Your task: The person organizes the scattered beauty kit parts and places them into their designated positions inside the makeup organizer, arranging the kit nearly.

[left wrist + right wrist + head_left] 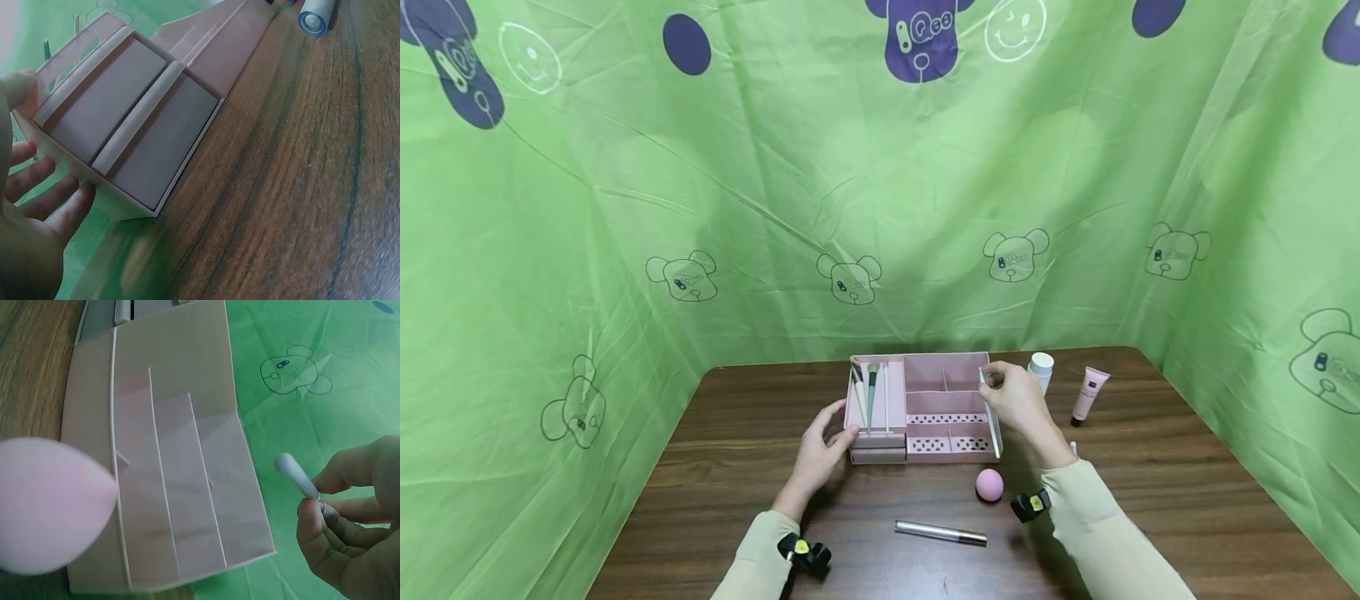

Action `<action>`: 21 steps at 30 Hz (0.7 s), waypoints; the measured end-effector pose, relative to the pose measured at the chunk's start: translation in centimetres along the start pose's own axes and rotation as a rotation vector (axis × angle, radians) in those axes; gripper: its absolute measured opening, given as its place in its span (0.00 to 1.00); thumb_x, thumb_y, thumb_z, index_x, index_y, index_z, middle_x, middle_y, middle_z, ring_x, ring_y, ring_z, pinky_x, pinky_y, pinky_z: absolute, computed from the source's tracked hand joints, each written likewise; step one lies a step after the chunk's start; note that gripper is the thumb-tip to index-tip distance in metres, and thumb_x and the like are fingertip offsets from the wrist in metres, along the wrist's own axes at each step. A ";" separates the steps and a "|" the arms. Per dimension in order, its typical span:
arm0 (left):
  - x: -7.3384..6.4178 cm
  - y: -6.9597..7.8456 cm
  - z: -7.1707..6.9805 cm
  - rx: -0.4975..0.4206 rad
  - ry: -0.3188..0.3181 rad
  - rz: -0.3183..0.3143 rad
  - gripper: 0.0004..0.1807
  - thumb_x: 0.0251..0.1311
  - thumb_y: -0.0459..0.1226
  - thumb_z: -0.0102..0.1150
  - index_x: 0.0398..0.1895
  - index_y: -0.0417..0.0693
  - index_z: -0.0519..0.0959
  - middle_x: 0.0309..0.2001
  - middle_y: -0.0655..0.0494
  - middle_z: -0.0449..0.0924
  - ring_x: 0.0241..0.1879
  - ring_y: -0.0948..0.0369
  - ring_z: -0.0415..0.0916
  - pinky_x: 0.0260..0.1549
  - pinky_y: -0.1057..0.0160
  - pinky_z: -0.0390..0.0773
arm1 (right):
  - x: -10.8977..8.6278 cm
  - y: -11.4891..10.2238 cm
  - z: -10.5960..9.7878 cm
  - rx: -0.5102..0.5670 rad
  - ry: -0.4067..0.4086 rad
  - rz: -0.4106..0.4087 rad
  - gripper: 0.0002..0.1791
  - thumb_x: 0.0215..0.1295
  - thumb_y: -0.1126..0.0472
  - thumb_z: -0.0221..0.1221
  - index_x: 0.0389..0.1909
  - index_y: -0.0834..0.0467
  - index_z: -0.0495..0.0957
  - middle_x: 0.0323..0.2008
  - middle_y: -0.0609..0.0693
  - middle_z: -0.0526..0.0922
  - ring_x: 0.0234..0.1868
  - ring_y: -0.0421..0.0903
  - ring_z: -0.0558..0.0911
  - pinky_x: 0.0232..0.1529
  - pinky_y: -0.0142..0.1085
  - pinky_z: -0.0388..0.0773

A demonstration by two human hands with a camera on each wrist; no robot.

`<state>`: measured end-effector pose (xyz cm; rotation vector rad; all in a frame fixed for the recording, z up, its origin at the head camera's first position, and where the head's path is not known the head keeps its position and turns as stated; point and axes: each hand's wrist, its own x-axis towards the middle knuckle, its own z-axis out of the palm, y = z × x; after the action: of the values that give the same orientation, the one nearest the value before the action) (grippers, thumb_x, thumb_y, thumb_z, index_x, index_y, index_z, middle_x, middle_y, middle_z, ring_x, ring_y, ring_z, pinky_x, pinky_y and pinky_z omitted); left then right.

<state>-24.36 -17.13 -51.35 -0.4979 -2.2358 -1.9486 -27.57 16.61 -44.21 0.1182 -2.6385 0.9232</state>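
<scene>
Head view: Stick (991,423), thin and white, lies at the right end of the pink box (925,404). Long axis runs fore and aft, close to parallel with the box's right wall, free end toward the person. Right hand (1017,404) pinches it near the far end; height over the wall cannot be told from here. Left hand (820,450) is well apart, across the box, holding its front left corner. Slim brushes (872,392) lie in the left tray, also roughly fore and aft. Sponge (989,485) and pen (940,533) on the worktop (700,492), person's side of the box; pen lies crosswise. Bottle (1041,367) and tube (1090,396) beyond the right hand.

Left wrist view: Thumb over the upper edge, fingers spread against the side wall. Two drawers (103,94) face the camera, both in. Stick cannot be made out.

Right wrist view: Stick foreshortened, blunt end toward the camera, clamped between thumb and fingertips. Green cloth (294,419) shows between it and the box, so it looks clear of the wall. Sponge looms nearest the lens.
</scene>
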 end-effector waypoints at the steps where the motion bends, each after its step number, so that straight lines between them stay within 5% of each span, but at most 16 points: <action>1: 0.0 0.0 0.0 -0.002 -0.002 0.003 0.31 0.63 0.33 0.62 0.67 0.31 0.64 0.64 0.32 0.68 0.62 0.39 0.67 0.61 0.46 0.72 | 0.0 -0.1 0.1 0.001 -0.001 0.000 0.17 0.51 0.65 0.61 0.44 0.59 0.84 0.26 0.47 0.85 0.28 0.43 0.79 0.32 0.40 0.77; 21: 0.0 -0.4 0.1 -0.021 -0.001 0.017 0.31 0.64 0.32 0.61 0.67 0.30 0.63 0.65 0.32 0.67 0.62 0.37 0.66 0.61 0.44 0.71 | 1.5 -3.1 1.4 0.051 -0.011 0.024 0.16 0.53 0.61 0.63 0.45 0.56 0.85 0.30 0.46 0.86 0.32 0.45 0.82 0.39 0.43 0.80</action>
<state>-24.49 -17.07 -51.69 -0.5192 -2.2069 -1.9661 -28.84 13.38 -42.87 0.1047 -2.6323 1.0014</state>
